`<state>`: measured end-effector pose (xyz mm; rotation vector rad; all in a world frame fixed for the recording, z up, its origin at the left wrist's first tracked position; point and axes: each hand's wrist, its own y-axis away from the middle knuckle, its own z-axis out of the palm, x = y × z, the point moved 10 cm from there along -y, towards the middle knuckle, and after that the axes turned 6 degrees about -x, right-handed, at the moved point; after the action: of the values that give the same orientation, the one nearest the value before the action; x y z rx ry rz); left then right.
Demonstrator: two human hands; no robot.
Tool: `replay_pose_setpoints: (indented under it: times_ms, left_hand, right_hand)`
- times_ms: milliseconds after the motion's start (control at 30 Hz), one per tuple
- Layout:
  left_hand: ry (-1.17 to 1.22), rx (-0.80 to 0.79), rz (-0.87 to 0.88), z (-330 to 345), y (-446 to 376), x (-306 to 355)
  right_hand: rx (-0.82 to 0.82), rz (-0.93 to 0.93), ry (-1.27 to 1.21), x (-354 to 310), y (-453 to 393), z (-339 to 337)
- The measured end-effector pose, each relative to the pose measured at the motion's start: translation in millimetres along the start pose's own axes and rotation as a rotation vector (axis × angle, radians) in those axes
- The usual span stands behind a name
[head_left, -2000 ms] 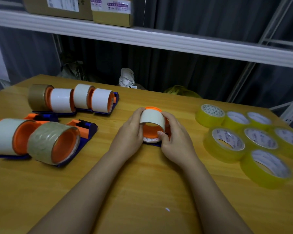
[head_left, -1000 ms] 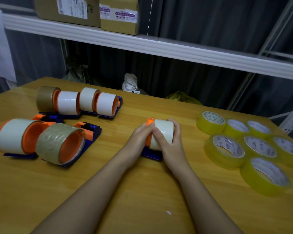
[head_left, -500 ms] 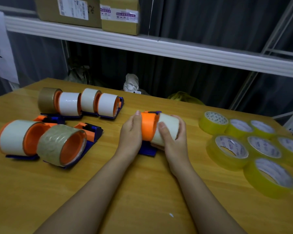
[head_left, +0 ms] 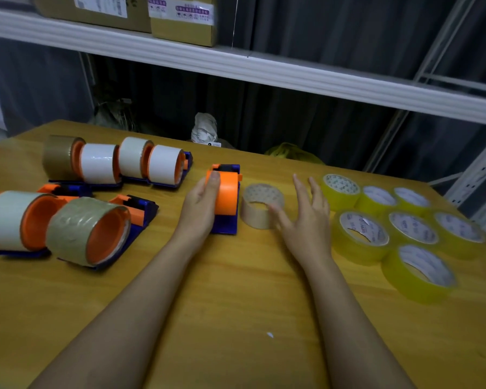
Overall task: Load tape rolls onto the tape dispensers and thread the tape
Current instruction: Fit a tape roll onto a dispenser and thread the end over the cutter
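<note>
Head view is showing a wooden table point(head_left: 236, 304) under a white shelf point(head_left: 264, 68), the left hand point(head_left: 199, 206) gripping the orange-drum dispenser point(head_left: 226, 196), the right hand point(head_left: 306, 220) now spread open, having released the beige roll point(head_left: 260, 206) onto the table.

Seven dispensers point(head_left: 225, 204), seven yellow rolls point(head_left: 361, 235), one beige roll point(head_left: 261, 204)

near table point(head_left: 236, 318) open; yellow rolls point(head_left: 390, 228) block right.
</note>
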<state>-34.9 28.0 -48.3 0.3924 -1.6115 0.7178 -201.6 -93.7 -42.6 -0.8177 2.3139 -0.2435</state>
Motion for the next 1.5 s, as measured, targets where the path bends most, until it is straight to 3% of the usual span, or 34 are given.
replay_pose_setpoints:
  times_ms: [100, 300, 600, 833, 1067, 1233, 1333, 1500]
  left_hand:
    - [0.007, -0.025, 0.000, 2.2, -2.4, -2.8]
    - [0.023, -0.032, 0.030, 3.9, -1.8, -1.4]
    - [0.025, -0.038, -0.001, 3.2, 0.7, -6.6]
    - [0.028, -0.046, 0.005, 2.7, 4.3, -6.7]
    - [0.030, 0.030, 0.014, -7.3, 3.7, -9.0]
    - [-0.070, 0.156, 0.100, -25.0, 2.4, 0.0]
    - [-0.094, 0.188, 0.127, -31.3, 2.4, 3.8]
    - [-0.094, 0.190, 0.121, -32.8, 2.7, 4.0]
  right_hand:
    - [0.110, 0.109, 0.175, 14.0, -1.3, -24.7]
    - [-0.162, 0.395, 0.563, 53.2, 1.3, -25.0]
    - [-0.139, 0.477, 0.587, 71.9, -1.6, -34.8]
    - [-0.083, 0.236, 0.424, 48.9, 4.8, -37.2]
    - [0.026, -0.061, 0.004, -10.5, 18.1, -45.8]
    - [-0.218, -0.289, -0.138, -71.1, 38.7, -25.6]
    - [-0.335, -0.348, -0.024, -90.8, 46.5, -5.0]
    - [-0.357, -0.312, 0.101, -87.3, 28.2, 22.3]
